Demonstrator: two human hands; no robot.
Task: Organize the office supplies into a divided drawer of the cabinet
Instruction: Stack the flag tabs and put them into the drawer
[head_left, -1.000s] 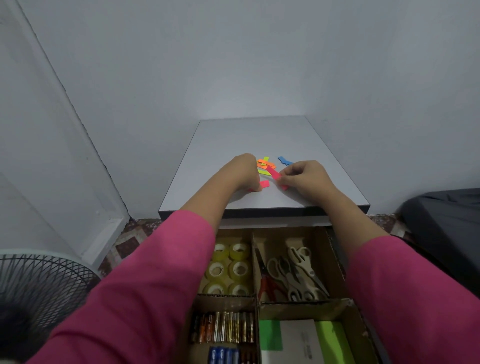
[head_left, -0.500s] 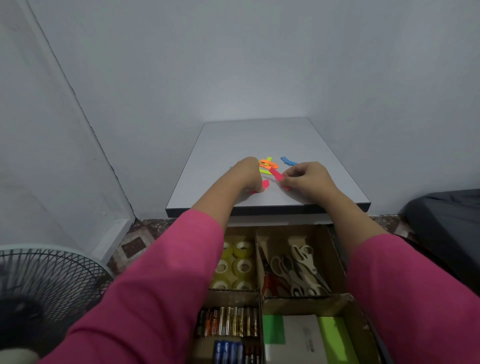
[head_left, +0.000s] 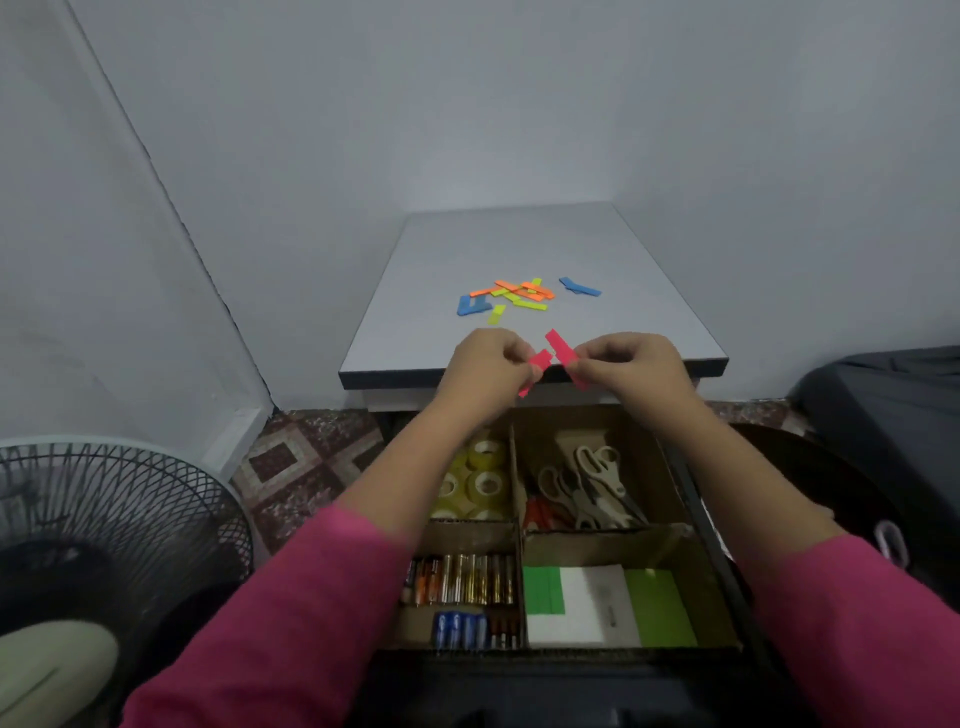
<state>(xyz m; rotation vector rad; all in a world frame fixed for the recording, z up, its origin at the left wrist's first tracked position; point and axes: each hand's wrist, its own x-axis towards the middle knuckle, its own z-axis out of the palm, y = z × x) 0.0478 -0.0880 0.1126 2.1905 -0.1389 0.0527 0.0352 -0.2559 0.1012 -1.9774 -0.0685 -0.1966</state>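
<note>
My left hand (head_left: 491, 371) and my right hand (head_left: 631, 369) are raised just in front of the cabinet top's near edge, each pinching pink sticky flag strips (head_left: 561, 347). More flag strips in orange, yellow-green and blue (head_left: 519, 295) lie scattered on the grey cabinet top (head_left: 623, 249). Below my forearms the divided cardboard drawer (head_left: 519, 535) stands open. It holds tape rolls (head_left: 480, 475), scissors (head_left: 592, 483), batteries (head_left: 462, 579) and green and white note pads (head_left: 602, 603) in separate compartments.
A black floor fan (head_left: 104, 545) stands at the lower left. A dark bag or seat (head_left: 893, 405) sits at the right. White walls enclose the cabinet at the back and sides. Patterned floor tiles (head_left: 306, 457) show to the left of the drawer.
Both hands lifted off the cabinet top and drew back toward me with pink strips pinched in them. The remaining strips on the top are now uncovered.
</note>
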